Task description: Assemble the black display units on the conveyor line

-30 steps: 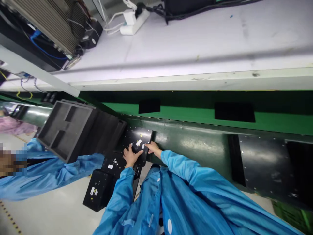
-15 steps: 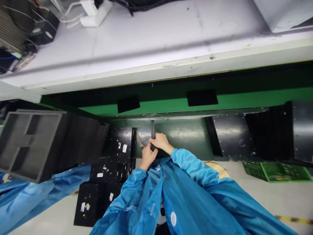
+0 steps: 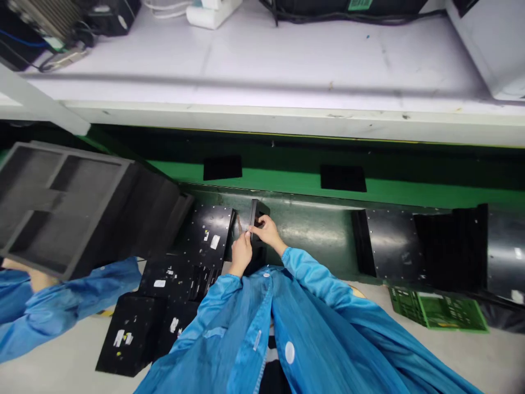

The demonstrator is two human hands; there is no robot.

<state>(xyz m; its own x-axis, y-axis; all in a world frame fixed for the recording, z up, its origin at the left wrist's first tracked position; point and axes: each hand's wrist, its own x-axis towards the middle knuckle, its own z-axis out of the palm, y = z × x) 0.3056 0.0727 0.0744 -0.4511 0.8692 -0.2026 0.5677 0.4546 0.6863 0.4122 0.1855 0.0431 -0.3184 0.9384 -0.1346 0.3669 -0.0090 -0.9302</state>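
Clearance: open lane right, crowding left.
Glossy dark-green surface [image 3: 315, 232] lies bare from the right hand [image 3: 268, 231] to the black riveted metal casing [image 3: 394, 241], which ends the lane. Just beside the left hand [image 3: 241, 253], white-labelled black metal boxes [image 3: 207, 227] block, then a dark-grey compartmented tray stack [image 3: 106, 208]. White shelf [image 3: 287, 117] runs above the far side.

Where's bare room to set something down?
The green bench is bare between your right hand and the black panels; so is most of the white shelf between the power strip and pale box. Left of your left hand is crowded: labelled black boxes, grey trays.
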